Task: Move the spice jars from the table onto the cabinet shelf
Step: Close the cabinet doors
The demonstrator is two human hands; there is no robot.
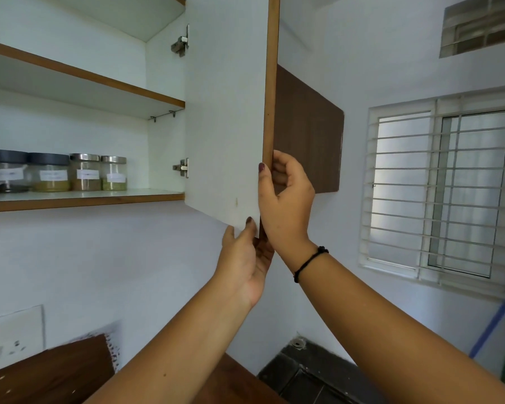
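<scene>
Several spice jars stand in a row on the lower cabinet shelf (146,196): two wide jars with black lids (5,170) (49,172) and two narrower jars with steel lids (85,172) (113,173), all with white labels. The white cabinet door (225,112) stands open. My right hand (286,199) grips its brown outer edge, thumb on the inner face. My left hand (245,263) pinches the door's bottom corner from below. The wooden table (50,374) shows at the bottom left, with no jar visible on it.
An upper shelf (99,80) holds nothing visible. A second brown cabinet door (306,129) lies behind the open one. A barred window (438,188) is at the right, a wall socket (12,333) at the lower left, a dark counter (303,374) and a blue stick (496,319) below.
</scene>
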